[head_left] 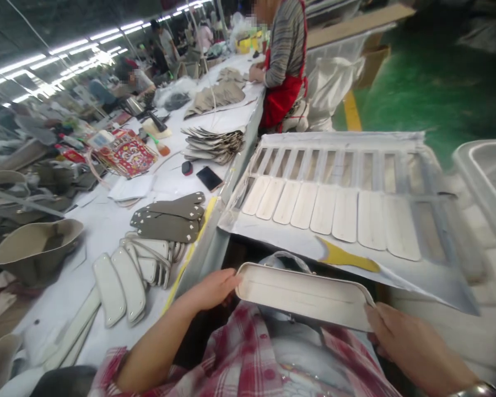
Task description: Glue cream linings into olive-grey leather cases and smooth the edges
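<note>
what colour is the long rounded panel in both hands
The panel is cream, clearest in the head view.

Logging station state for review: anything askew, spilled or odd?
No spill or damage is evident, including on the pale panel between the left hand and right hand. Mildly odd: a phone and red patterned bag share the table with dark pieces; they look like personal items.
</note>
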A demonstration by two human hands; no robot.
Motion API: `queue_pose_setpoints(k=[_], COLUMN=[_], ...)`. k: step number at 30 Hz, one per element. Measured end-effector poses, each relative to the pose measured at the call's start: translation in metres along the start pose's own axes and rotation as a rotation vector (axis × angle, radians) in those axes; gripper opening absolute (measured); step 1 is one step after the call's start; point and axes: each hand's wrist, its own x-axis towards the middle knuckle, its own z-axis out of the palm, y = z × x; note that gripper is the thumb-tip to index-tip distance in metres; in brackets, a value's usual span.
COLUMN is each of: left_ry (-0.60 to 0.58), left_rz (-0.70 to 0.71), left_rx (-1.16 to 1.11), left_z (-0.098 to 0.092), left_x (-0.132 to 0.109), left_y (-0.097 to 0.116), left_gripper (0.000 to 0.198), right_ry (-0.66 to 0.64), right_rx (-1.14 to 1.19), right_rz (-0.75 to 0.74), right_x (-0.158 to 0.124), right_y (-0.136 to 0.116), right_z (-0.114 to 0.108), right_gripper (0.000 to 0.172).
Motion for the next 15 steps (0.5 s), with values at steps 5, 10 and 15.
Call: queue_pose_setpoints(k=[5,10,15], left_ry=[0.004,0.177,0.170], left_rz=[-0.007,-0.031,-0.033], left_rx=[-0.458,0.300,0.592], left_z=[0.000,0.004,0.009], left_x=[-0.002,0.000,-0.002], left_y=[-0.010,0.010,0.020], left_gripper=[0.063,0.039,0.037], right_ry=[-0.058,-0.106,-0.126], right_rx=[-0.091,-0.094,-0.091], right_rz=[0.034,0.049,0.043], right_x=[0.003,0.003,0.004], right_y=[-0.002,-0.002,0.002], right_z=[-0.002,-0.001,0.005], right_gripper=[0.025,0.029,0.030])
